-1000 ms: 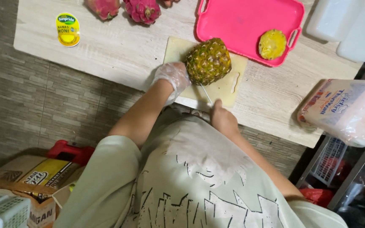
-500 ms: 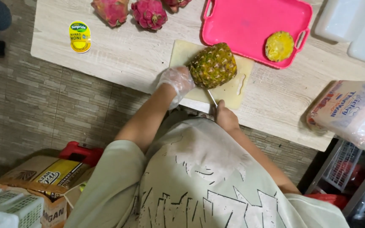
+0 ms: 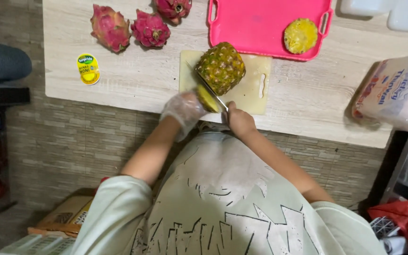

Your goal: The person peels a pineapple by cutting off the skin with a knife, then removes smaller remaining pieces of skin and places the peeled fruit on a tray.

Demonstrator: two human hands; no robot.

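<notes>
A pineapple (image 3: 220, 67) lies on its side on a pale cutting board (image 3: 253, 92) on the wooden table (image 3: 133, 82). My right hand (image 3: 239, 120) grips a knife (image 3: 206, 85) whose blade runs along the near end of the fruit. A yellow slice (image 3: 207, 98) leans away from the fruit on the near side of the blade. My left hand (image 3: 183, 111), in a clear plastic glove, touches that slice from the left.
A pink tray (image 3: 260, 28) behind the board holds a cut pineapple piece (image 3: 301, 35). Three dragon fruits (image 3: 133, 26) lie at the back left, with a small yellow lidded cup (image 3: 88, 69) near them. A plastic bag (image 3: 395, 97) sits at the right edge.
The gloved left hand has dropped from the pineapple's side to its near end. The knife now lies against the fruit, and a slice has come away.
</notes>
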